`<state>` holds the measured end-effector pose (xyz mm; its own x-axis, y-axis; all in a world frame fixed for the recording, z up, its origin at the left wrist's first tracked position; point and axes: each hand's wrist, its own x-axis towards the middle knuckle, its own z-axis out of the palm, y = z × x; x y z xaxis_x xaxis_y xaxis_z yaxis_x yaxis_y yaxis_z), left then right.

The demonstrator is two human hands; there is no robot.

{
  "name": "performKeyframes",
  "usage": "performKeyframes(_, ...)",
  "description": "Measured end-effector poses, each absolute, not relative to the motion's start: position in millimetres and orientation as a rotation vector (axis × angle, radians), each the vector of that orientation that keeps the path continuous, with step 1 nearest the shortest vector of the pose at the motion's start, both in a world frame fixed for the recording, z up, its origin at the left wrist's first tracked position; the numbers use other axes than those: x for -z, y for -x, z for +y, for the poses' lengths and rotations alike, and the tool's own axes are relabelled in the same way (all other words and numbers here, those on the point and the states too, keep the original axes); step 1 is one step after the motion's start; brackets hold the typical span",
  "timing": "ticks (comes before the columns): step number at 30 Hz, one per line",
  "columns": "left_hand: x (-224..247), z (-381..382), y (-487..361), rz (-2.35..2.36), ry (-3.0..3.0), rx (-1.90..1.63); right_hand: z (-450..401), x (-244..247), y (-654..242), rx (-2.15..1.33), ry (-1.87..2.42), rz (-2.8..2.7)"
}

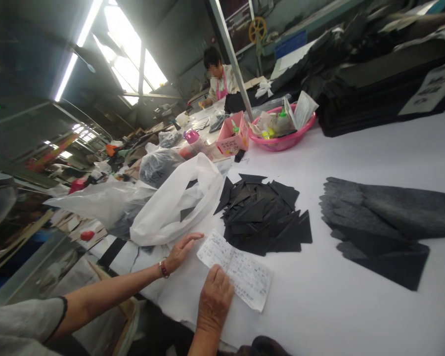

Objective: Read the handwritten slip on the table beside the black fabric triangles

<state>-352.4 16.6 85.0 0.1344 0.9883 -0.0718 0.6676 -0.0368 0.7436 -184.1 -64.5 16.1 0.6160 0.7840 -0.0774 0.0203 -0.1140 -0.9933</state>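
Observation:
A small open notebook [241, 273] with handwriting on both pages and a crease down its middle lies tilted on the white table. My right hand [215, 295] is closed at its lower edge, with curled fingers over the paper. Beside the notebook's left corner, my left hand [181, 253] is open with its fingers stretched out, holding nothing; a reddish bracelet circles that wrist. Just beyond the notebook spreads a loose pile of black angular cut pieces [261, 212]. A white plastic bag [159, 217] with dark pieces inside it stands beyond my left hand.
Overlapping dark grey fabric pieces [389, 210] lie on the right of the table [341, 316]. Farther back are a pink basin [282, 143] of supplies, a pink box [233, 141] and stacked black material [374, 94]. A metal post [232, 59] rises there; another person [220, 81] works beyond.

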Motion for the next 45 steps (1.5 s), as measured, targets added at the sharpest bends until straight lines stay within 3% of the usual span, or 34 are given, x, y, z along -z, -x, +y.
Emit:
performKeyframes(10,-70.9,11.8,345.3,1.588,-1.802,-0.578,-63.0,-17.2,192.8,-0.533,1.459,-1.103)
performKeyframes(22,-45.5,10.8,339.9,1.632,-2.013,-0.734,-61.5,1.5,208.1,-0.361,1.591,-0.902)
performKeyframes(45,-36.6,11.4,336.7,1.627,-2.211,-0.88,-61.9,-7.3,201.3,-0.135,1.59,-1.113)
